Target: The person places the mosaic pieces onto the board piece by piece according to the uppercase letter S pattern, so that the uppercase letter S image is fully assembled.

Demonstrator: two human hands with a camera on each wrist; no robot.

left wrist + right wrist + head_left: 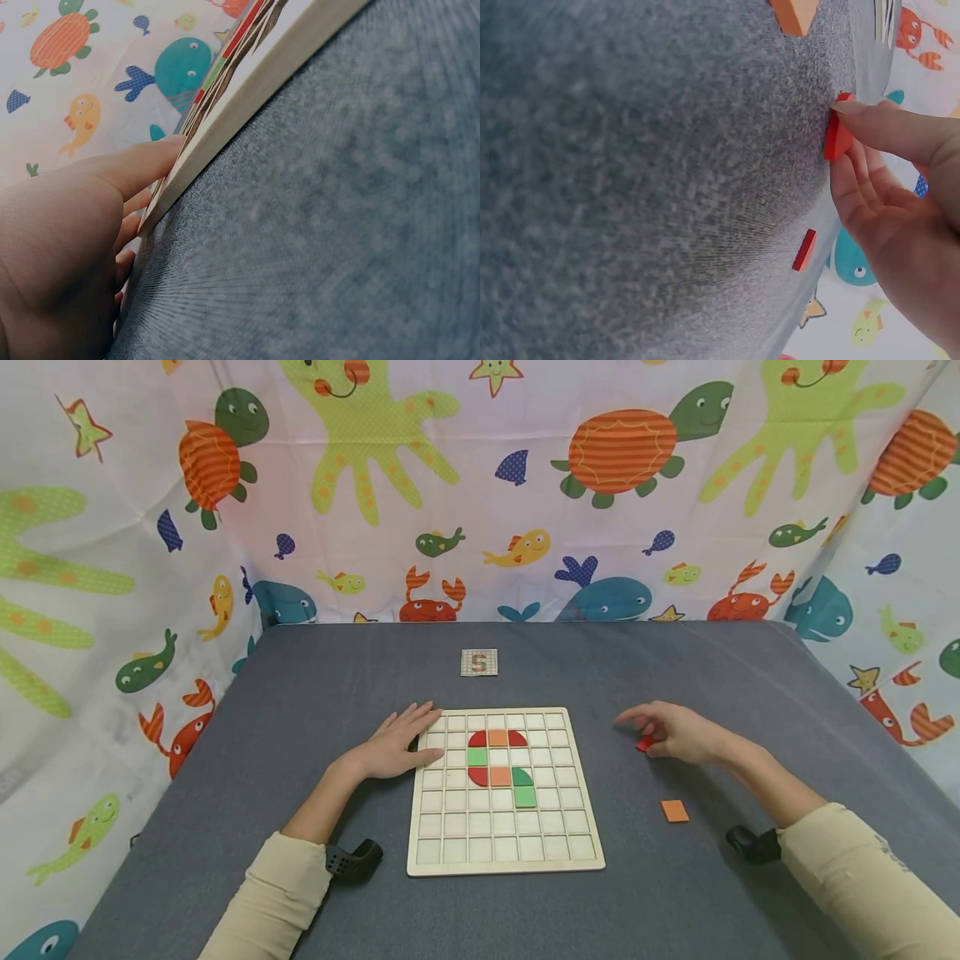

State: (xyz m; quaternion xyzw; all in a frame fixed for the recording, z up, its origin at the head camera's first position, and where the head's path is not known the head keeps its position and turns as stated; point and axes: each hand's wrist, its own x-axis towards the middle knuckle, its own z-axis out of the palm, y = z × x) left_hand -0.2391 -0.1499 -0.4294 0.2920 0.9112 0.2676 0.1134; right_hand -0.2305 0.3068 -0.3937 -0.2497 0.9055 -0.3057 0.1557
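A wooden grid board (506, 866) lies on the cloth with red, orange and green tiles set in an S-like curve; among them are red quarter-circles, an orange square (499, 777) and a green square (525, 797). My left hand (396, 745) rests on the board's upper left edge, fingers extended, thumb (154, 161) against the rim. To the right of the board, my right hand (686, 733) pinches a red tile (839, 129) between thumb and fingers, low over the cloth. A second red tile (804, 250) lies beyond that hand in the right wrist view.
An orange square tile (674, 811) lies on the grey cloth (517, 918) nearer me than the right hand. Behind the board is a small card (479, 662) with an S pattern on a grid. A curtain (480, 543) printed with sea animals hangs at the table's back.
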